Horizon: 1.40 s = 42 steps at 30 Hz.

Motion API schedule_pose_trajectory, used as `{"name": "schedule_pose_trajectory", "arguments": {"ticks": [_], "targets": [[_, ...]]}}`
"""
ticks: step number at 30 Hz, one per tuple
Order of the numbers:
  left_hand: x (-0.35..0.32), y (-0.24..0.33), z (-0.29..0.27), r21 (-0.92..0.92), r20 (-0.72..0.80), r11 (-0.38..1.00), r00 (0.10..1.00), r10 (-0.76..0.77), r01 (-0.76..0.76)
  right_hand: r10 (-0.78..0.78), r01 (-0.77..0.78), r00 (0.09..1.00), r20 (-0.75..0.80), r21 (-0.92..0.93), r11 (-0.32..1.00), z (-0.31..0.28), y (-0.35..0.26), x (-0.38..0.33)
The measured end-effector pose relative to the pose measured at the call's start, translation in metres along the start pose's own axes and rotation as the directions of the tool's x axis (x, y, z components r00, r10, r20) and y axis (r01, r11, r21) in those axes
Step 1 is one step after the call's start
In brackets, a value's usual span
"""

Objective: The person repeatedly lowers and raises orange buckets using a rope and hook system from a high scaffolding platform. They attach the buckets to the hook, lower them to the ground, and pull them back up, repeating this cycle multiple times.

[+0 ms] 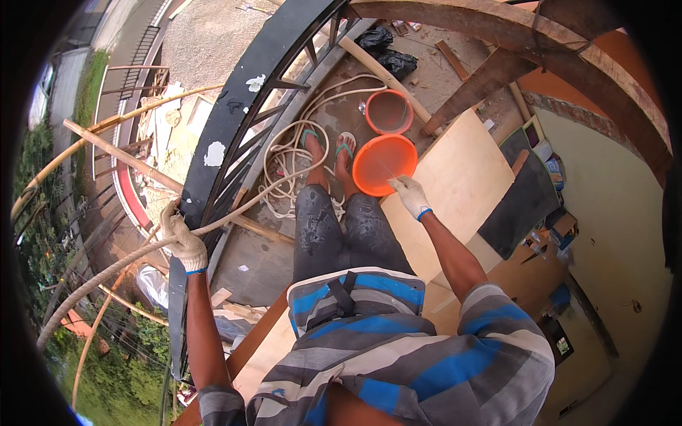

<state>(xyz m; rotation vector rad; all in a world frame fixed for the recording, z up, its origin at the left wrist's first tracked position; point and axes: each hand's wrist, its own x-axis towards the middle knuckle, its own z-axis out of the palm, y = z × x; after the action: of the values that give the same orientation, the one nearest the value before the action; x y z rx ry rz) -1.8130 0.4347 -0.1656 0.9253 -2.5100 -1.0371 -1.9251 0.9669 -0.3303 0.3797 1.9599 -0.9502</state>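
Observation:
My left hand (186, 240), in a pale knitted glove, is closed round a thick beige rope (114, 273) beside the black metal railing (226, 121). From that hand the rope runs down over the outer side, and inward to a loose coil (280, 170) round my feet. My right hand (412, 197), gloved the same way, grips the near right edge of an orange bucket (364, 186). A thin line, perhaps its wire handle, crosses the opening. Just beyond it stands a second orange bucket (388, 130), its inside greyish brown.
A plywood sheet (462, 177) lies to the right of the buckets. Bamboo poles (128, 157) stick out beyond the railing, above a drop to the ground. Black plastic bags (391, 60) lie at the far end. A curved, rusty beam (568, 53) spans the upper right.

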Motion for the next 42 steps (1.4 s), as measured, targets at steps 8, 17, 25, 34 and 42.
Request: {"name": "schedule_pose_trajectory", "arguments": {"ticks": [8,17,25,34,42], "targets": [[-0.015,-0.010,-0.010,0.002,-0.089,0.991,0.987,-0.134,0.135,0.097,-0.095,0.995,0.016,-0.094,0.991,0.024,0.125,0.107],[-0.017,-0.009,-0.027,0.154,-0.149,0.976,0.980,-0.131,0.154,0.242,-0.233,0.967,-0.080,0.110,0.966,0.048,0.230,0.201],[-0.019,0.002,-0.020,-0.203,-0.283,0.933,0.894,-0.347,0.298,0.274,-0.268,0.957,-0.095,0.076,0.961,0.045,0.243,0.212],[-0.019,0.004,-0.007,0.063,-0.080,0.993,0.993,-0.091,0.096,0.029,-0.060,0.983,-0.183,-0.166,0.984,0.029,0.150,0.171],[-0.010,0.038,-0.014,0.230,-0.017,0.971,0.997,0.069,-0.063,-0.890,0.884,0.455,-0.024,0.130,0.448,0.059,-0.274,-0.056]]}}
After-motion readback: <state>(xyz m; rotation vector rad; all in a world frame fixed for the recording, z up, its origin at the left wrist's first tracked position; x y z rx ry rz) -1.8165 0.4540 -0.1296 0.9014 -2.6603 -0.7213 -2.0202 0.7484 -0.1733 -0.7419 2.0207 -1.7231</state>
